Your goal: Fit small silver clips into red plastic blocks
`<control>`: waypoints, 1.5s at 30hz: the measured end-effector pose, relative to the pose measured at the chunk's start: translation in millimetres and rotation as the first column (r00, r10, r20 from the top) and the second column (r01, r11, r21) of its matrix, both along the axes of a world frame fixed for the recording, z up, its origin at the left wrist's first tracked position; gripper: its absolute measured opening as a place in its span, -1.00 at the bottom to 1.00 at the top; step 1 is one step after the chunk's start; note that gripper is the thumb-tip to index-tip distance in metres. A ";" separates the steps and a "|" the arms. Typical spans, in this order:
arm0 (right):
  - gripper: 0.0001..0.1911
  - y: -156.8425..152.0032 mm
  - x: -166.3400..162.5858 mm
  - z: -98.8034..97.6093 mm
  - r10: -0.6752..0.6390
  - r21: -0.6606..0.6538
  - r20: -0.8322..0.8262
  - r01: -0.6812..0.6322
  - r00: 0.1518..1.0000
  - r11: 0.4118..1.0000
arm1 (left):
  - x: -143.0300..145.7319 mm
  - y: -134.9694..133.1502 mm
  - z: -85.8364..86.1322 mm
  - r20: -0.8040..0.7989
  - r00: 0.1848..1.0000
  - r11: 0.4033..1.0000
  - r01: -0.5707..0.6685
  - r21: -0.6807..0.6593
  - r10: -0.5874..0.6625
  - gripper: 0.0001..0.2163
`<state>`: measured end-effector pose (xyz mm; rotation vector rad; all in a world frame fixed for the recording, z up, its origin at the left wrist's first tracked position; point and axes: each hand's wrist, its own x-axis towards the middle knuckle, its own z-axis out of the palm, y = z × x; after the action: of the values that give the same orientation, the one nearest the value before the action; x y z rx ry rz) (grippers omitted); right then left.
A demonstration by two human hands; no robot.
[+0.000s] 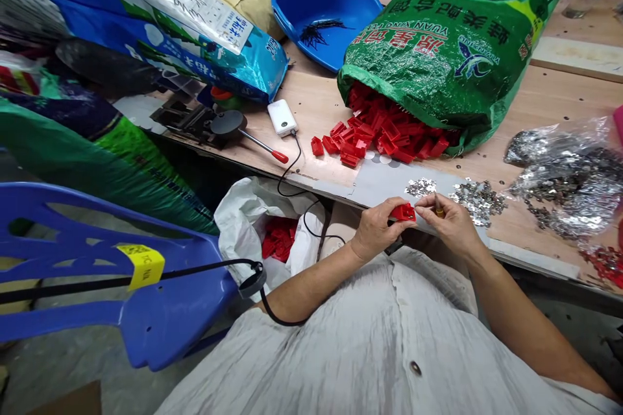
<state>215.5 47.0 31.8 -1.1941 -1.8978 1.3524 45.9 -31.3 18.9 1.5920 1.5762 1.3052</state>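
My left hand point(377, 228) is closed round a small red plastic piece point(403, 212) at the near edge of the table. My right hand point(450, 224) meets it from the right, fingers pinched on a small brownish tool or part point(439, 209) that touches the red piece. Just beyond my hands lie small piles of shiny metal clips point(478, 198). A heap of the same red plastic pieces point(379, 136) spills from the mouth of a green woven sack point(462, 45).
A blue basin point(302, 6) with dark bits stands at the back. A white power bank point(281, 117) with a cable and a red-tipped lever tool point(228, 124) lie left. A white bag point(246, 220) holds red pieces below the table. Clear bags of metal parts point(569, 175) right; blue chair point(160, 311) left.
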 end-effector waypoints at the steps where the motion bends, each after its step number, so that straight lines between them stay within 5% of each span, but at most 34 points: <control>1: -0.76 -1.9 -1.0 -0.2 0.001 -0.003 0.003 -0.001 1.000 1.000 | -0.1 0.1 0.1 -0.011 1.000 1.000 0.006 0.008 -0.006 -0.65; 12: -0.76 -6.5 -3.6 -5.0 0.014 -0.064 -0.079 -0.019 0.997 0.998 | 1.4 -0.4 1.1 -0.016 0.999 0.995 0.053 0.079 -0.052 -0.70; 19: -0.67 -2.7 4.0 -1.6 0.052 -0.229 -0.179 -0.093 0.982 0.969 | 0.4 3.0 -1.9 0.341 0.940 0.994 0.034 -0.108 0.005 -0.62; 27: -0.67 -5.7 5.1 1.5 0.073 -0.201 -0.150 -0.103 0.986 0.974 | 7.5 2.6 -5.5 0.559 0.829 0.986 0.098 -0.133 -0.007 -0.59; 32: -0.66 -4.6 3.4 -11.1 0.109 -0.158 -0.101 -0.125 0.989 0.980 | 1.7 4.0 -10.1 0.405 0.913 0.987 0.105 -0.117 -0.049 -0.62; 36: -0.68 -1.9 5.6 -16.9 0.109 0.107 0.120 -0.122 0.987 0.987 | -15.4 13.0 -11.4 0.150 0.987 0.987 0.072 -0.146 -0.050 -0.67; 40: -0.65 -1.1 6.7 -18.3 0.111 0.277 0.267 -0.187 0.957 0.943 | -31.8 27.1 -19.0 0.026 0.994 0.987 0.113 -0.117 -0.111 -0.65; 45: -0.76 -0.7 1.2 -15.8 0.114 0.281 0.326 -0.211 0.938 0.936 | -40.0 39.2 -31.2 -0.036 0.973 0.970 0.226 -0.085 -0.230 -0.59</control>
<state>216.8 46.3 16.0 -1.1524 -2.3734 0.9317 5.9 7.9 -12.3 1.7056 1.4046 1.0769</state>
